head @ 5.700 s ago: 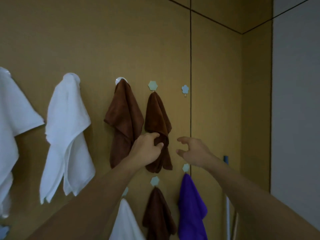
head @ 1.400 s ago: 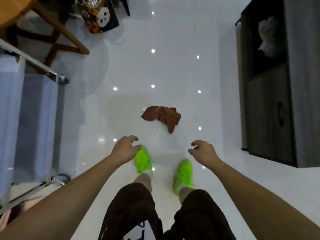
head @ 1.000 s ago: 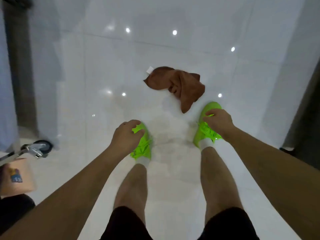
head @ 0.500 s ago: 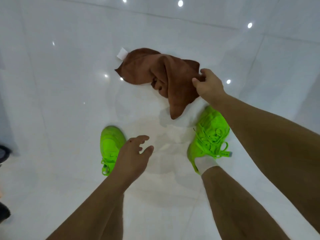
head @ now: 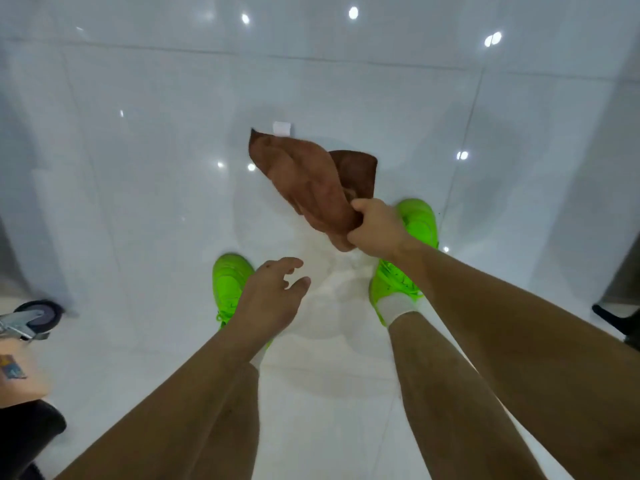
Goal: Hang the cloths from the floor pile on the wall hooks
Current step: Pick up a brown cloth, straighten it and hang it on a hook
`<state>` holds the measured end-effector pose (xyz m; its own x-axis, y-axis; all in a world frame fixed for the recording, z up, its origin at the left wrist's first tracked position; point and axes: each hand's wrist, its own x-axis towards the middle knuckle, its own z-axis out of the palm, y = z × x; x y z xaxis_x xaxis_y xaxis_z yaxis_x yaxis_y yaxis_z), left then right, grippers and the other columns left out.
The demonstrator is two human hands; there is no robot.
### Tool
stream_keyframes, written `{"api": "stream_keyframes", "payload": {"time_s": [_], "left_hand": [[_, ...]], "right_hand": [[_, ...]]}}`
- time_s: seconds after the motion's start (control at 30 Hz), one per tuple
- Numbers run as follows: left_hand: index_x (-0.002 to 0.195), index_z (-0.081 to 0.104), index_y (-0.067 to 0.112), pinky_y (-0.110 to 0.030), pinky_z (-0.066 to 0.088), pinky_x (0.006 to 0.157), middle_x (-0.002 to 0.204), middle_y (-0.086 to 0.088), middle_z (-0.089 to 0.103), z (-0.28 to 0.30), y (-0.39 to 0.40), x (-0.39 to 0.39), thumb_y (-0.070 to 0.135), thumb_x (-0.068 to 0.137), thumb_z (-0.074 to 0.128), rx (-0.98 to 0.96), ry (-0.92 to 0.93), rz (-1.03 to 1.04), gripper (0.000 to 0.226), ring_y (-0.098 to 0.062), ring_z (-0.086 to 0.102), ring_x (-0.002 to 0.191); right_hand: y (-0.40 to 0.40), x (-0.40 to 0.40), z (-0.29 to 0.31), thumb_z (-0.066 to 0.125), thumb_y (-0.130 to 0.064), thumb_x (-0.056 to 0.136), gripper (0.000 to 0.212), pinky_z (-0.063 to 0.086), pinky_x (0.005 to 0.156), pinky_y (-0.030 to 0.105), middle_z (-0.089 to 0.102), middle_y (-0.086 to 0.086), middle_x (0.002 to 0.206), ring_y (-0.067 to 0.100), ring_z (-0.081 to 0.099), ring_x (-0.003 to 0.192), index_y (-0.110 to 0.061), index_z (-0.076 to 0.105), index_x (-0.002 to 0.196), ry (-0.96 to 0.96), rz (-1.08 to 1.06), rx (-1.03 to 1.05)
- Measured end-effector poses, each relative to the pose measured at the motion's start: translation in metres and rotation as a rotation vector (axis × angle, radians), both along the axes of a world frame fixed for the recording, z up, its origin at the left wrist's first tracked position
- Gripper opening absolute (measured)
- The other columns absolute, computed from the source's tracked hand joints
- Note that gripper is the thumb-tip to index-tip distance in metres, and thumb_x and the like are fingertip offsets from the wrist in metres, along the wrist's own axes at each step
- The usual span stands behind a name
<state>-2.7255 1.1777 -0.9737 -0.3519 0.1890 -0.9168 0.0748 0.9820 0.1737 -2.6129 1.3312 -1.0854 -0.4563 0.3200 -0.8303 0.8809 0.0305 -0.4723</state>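
Note:
A brown cloth (head: 304,174) with a small white tag hangs above the glossy white floor (head: 138,168), bunched at one end. My right hand (head: 374,226) grips that bunched end, fingers curled round it. To the lower left, apart from the cloth, my left hand (head: 273,296) hovers with relaxed, spread fingers and holds nothing. The wall hooks are out of view.
My two feet in bright green shoes (head: 230,285) stand on the tiles just below the cloth. A caster wheel (head: 36,317) on a metal frame sits at the left edge. A dark furniture base (head: 616,317) shows at the right edge.
I turned from the wall hooks to the floor and bent down. My right hand reached the brown cloth, closed on it and has lifted it off the tiles.

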Motion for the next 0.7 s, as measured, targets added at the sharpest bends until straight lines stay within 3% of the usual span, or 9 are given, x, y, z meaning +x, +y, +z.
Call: {"api": "stream_keyframes", "payload": {"time_s": [0.17,0.23,0.33,0.4,0.5,0.6,0.7], "left_hand": [[0.129,0.064,0.025,-0.032,0.05,0.092,0.122,0.0,0.061,0.072,0.043,-0.025,0.031,0.094,0.065,0.07,0.016,-0.073,0.036,-0.018,0.064,0.101],[0.129,0.064,0.024,-0.039,0.052,0.095,0.124,0.0,0.062,0.109,0.06,-0.037,0.031,0.093,0.066,0.111,0.036,-0.059,0.036,-0.019,0.064,0.104],[0.129,0.064,0.025,-0.038,0.049,0.1,0.125,0.002,0.063,0.166,0.077,-0.056,0.028,0.093,0.066,0.168,0.056,0.007,0.037,-0.018,0.06,0.112],[0.131,0.062,0.026,-0.035,0.05,0.096,0.126,0.003,0.061,0.202,0.082,-0.072,0.023,0.093,0.065,0.187,0.049,0.052,0.038,-0.018,0.059,0.113],[0.133,0.059,0.025,-0.036,0.051,0.098,0.132,0.0,0.057,0.26,0.086,-0.099,0.016,0.092,0.063,0.192,-0.004,0.177,0.042,-0.02,0.058,0.113],[0.131,0.056,0.021,-0.042,0.051,0.101,0.129,0.0,0.06,0.323,0.087,-0.125,0.025,0.093,0.064,0.245,-0.036,0.305,0.038,-0.015,0.059,0.107],[0.139,0.048,0.02,-0.044,0.045,0.105,0.136,0.0,0.055,0.385,0.079,-0.147,0.037,0.101,0.055,0.324,-0.075,0.383,0.043,-0.011,0.057,0.106]], "right_hand": [[0.0,0.0,0.086,0.069,-0.011,0.075,0.01,0.052,0.068,0.034,0.065,0.0,0.079,0.026,0.065,0.082,-0.014,0.061,0.08,0.097,0.033,0.04],[0.01,-0.009,0.136,0.064,-0.003,0.071,0.017,0.053,0.071,0.033,0.067,-0.001,0.083,0.024,0.067,0.087,-0.015,0.063,0.084,0.121,0.047,0.023],[0.034,-0.027,0.22,0.043,-0.004,0.055,0.034,0.056,0.073,0.038,0.07,0.005,0.086,0.026,0.068,0.09,-0.014,0.062,0.082,0.123,-0.03,-0.077],[0.053,-0.039,0.279,0.036,-0.005,0.05,0.033,0.051,0.066,0.037,0.061,0.004,0.076,0.024,0.064,0.08,-0.006,0.057,0.076,0.183,-0.045,-0.077],[0.075,-0.057,0.37,0.039,0.011,0.063,0.017,0.04,0.056,0.026,0.048,0.0,0.063,0.011,0.05,0.06,0.002,0.051,0.07,0.28,-0.153,-0.128],[0.089,-0.077,0.463,0.034,0.016,0.062,0.026,0.024,0.052,0.025,0.032,-0.002,0.055,0.014,0.032,0.052,-0.009,0.043,0.062,0.347,-0.315,-0.142],[0.092,-0.096,0.547,0.038,0.009,0.061,0.034,0.024,0.052,0.024,0.04,-0.003,0.051,0.014,0.034,0.048,-0.019,0.054,0.053,0.419,-0.428,-0.124]]}}
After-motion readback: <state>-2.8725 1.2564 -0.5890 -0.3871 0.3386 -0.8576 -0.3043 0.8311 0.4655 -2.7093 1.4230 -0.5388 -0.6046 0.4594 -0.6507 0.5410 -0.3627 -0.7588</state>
